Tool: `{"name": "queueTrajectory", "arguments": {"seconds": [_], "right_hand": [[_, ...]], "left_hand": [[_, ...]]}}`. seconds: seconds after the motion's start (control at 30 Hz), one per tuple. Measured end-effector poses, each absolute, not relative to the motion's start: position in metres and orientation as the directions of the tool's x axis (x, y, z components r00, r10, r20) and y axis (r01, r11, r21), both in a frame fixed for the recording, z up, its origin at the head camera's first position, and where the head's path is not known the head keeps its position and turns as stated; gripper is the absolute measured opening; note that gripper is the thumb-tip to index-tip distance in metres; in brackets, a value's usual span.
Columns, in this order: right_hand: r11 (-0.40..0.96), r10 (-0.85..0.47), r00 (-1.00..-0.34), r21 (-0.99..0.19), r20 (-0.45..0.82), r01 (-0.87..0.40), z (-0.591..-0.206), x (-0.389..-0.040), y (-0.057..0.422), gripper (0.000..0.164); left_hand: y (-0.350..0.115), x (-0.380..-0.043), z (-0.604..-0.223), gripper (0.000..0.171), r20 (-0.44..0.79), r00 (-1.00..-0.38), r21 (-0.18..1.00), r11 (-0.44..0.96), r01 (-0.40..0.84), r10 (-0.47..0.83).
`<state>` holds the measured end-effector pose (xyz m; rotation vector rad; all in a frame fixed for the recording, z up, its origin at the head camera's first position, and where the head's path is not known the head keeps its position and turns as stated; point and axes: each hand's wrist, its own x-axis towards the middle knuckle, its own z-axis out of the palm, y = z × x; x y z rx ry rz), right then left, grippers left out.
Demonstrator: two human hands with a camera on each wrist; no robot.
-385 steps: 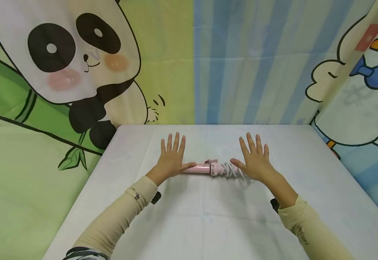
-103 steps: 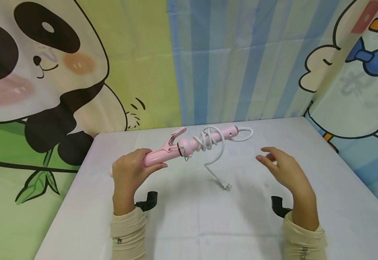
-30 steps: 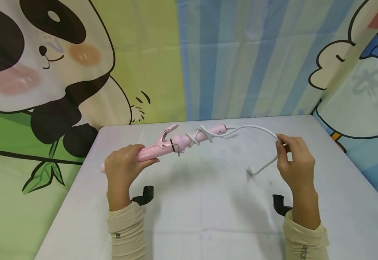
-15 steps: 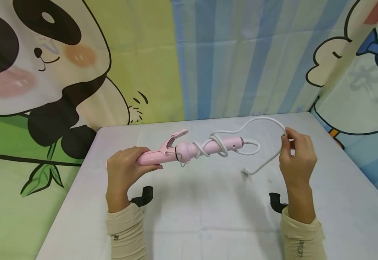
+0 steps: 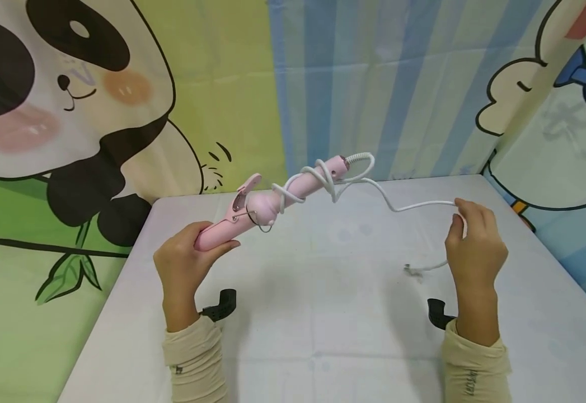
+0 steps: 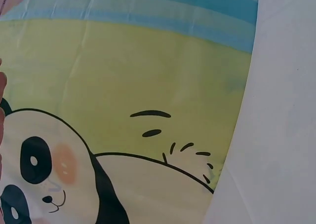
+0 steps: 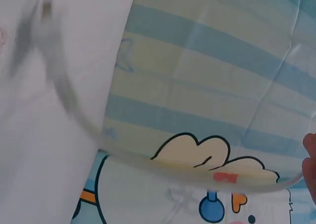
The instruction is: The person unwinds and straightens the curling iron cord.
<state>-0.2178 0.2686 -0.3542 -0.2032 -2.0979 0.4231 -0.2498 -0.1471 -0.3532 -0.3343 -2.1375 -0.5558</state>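
Note:
A pink curling iron [image 5: 267, 207] tilts up to the right above the table. My left hand [image 5: 184, 260] grips it round the barrel, and its clamp lever [image 5: 246, 190] sticks up. White cord [image 5: 329, 182] winds loosely about the handle. From the handle's end the cord stretches to my right hand [image 5: 476, 246], which pinches it between thumb and fingers. The plug [image 5: 413, 271] dangles below on the free end. In the right wrist view the cord [image 7: 197, 177] crosses low, blurred towards the plug. Only finger edges [image 6: 2, 86] and a pink corner show in the left wrist view.
A white-covered table [image 5: 313, 336] lies under both hands. Behind it hangs a printed curtain [image 5: 232, 101] with a panda at left and a duck-like figure at right. Black wrist camera mounts [image 5: 222, 305] sit by both wrists.
The right hand has come to pinch the cord and now pulls it farther right, with fewer tight coils on the handle. The curling iron's handle end has swung up.

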Motion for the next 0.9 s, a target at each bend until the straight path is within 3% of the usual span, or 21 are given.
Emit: {"name": "queueTrajectory", "arguments": {"seconds": [0.1,0.17,0.3,0.47,0.57,0.63,0.77,0.9], "right_hand": [[0.909,0.335,-0.576,-0.417,0.746,-0.012,-0.354,-0.214,0.279,0.032],[0.894,0.352,-0.624,-0.448,0.697,0.004,-0.356,-0.213,0.285,0.038],[0.865,0.367,-0.777,-0.496,0.512,0.081,-0.363,-0.215,0.295,0.046],[0.866,0.186,-0.971,-0.492,0.151,0.089,-0.374,-0.224,0.3,0.053],[0.871,0.073,-0.997,-0.487,-0.002,0.065,-0.37,-0.222,0.291,0.058],[0.865,0.043,-0.997,-0.502,0.058,0.008,-0.364,-0.219,0.278,0.058],[0.816,-0.036,-0.937,-0.531,0.347,-0.227,-0.356,-0.215,0.244,0.057],[0.754,-0.159,-0.897,-0.536,0.412,-0.38,-0.36,-0.221,0.215,0.05]], "left_hand": [[-0.147,-0.252,-0.354,0.069,0.819,-0.573,0.25,0.883,0.398,0.026],[-0.146,-0.253,-0.354,0.065,0.82,-0.571,0.24,0.894,0.377,0.021],[-0.141,-0.255,-0.355,0.056,0.82,-0.573,0.239,0.902,0.359,0.011],[-0.136,-0.255,-0.356,0.056,0.82,-0.572,0.229,0.9,0.371,0.027],[-0.134,-0.255,-0.358,0.056,0.817,-0.575,0.207,0.906,0.37,0.048],[-0.133,-0.254,-0.359,0.056,0.817,-0.573,0.192,0.906,0.376,0.065],[-0.13,-0.255,-0.358,0.058,0.808,-0.575,0.143,0.905,0.401,0.127],[-0.126,-0.257,-0.358,0.059,0.785,-0.593,0.12,0.896,0.427,0.178]]}}
